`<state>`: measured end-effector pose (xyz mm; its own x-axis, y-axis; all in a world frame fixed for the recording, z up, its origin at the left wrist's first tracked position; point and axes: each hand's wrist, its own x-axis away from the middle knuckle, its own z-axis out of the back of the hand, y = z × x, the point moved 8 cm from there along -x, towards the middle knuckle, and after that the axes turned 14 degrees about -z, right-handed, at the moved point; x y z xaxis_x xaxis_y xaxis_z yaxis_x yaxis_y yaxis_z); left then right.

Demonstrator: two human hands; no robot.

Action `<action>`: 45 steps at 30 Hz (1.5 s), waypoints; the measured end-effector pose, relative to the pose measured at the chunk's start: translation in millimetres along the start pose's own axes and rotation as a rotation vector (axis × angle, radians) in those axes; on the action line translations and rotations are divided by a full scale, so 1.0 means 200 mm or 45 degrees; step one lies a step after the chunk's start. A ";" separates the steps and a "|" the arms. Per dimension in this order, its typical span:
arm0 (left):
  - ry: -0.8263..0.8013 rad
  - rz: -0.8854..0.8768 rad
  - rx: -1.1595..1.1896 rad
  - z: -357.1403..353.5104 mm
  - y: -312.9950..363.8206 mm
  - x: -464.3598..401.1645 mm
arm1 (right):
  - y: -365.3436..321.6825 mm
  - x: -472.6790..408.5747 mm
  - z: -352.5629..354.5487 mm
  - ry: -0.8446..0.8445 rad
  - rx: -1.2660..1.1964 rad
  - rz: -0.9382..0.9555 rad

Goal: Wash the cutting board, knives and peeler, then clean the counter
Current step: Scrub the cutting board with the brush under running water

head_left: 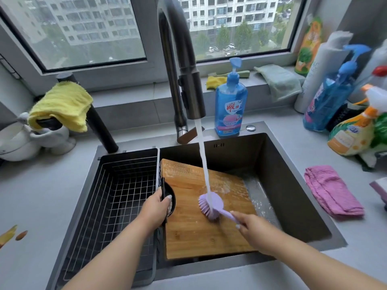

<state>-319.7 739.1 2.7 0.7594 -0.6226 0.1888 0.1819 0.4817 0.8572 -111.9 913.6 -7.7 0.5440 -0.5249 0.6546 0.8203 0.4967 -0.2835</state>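
Observation:
A wooden cutting board lies tilted in the dark sink, its left edge against the wire basket. My left hand grips the board's black handle at its left edge. My right hand holds the handle of a lilac dish brush, whose bristles press on the wet middle of the board. Water runs from the faucet onto the brush head. No knives or peeler are visible.
A black wire basket fills the sink's left side. A blue soap bottle stands behind the sink. A pink cloth and spray bottles are on the right counter. A yellow cloth is on the left, with peel scraps nearby.

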 end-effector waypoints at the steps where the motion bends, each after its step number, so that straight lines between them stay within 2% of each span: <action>1: -0.001 0.006 -0.022 0.00 0.00 0.00 | 0.00 -0.01 0.03 0.005 -0.001 -0.025; 8: 0.008 0.036 -0.040 0.00 -0.01 0.00 | -0.17 0.09 -0.02 0.007 -0.182 0.072; 13: -0.002 0.064 -0.137 -0.01 -0.02 -0.02 | 0.11 -0.08 0.07 -0.008 0.147 -0.209; 17: 0.010 0.096 -0.123 -0.01 -0.03 -0.03 | -0.04 -0.19 0.04 -0.011 0.178 -0.195; 20: 0.041 0.173 0.003 -0.02 -0.06 -0.04 | -0.11 -0.17 -0.01 -0.031 0.041 -0.129; 25: 0.170 0.350 0.397 -0.07 -0.09 -0.10 | 0.16 -0.22 0.12 0.025 -0.160 -0.319; 27: 0.287 0.401 0.350 -0.09 -0.06 -0.13 | 0.19 -0.23 0.17 0.088 -0.251 -0.356; 30: 0.454 0.440 0.129 -0.08 0.02 -0.14 | 0.23 -0.21 0.21 0.218 -0.481 -0.393; 35: 0.461 0.198 -0.096 -0.02 0.15 -0.11 | 0.32 -0.21 0.25 0.267 -0.592 -0.401; 38: 0.442 0.027 -0.009 0.07 0.20 -0.09 | 0.39 -0.27 0.27 0.231 -0.788 -0.429; 45: 0.405 -0.164 0.173 0.31 0.34 0.02 | 0.48 -0.45 0.26 0.239 -1.242 -0.521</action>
<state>-342.4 730.6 91.5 0.8958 -0.4396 -0.0649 0.2203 0.3124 0.9240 -91.0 1043.9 -58.0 0.1463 -0.6650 0.7324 0.6877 -0.4638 -0.5585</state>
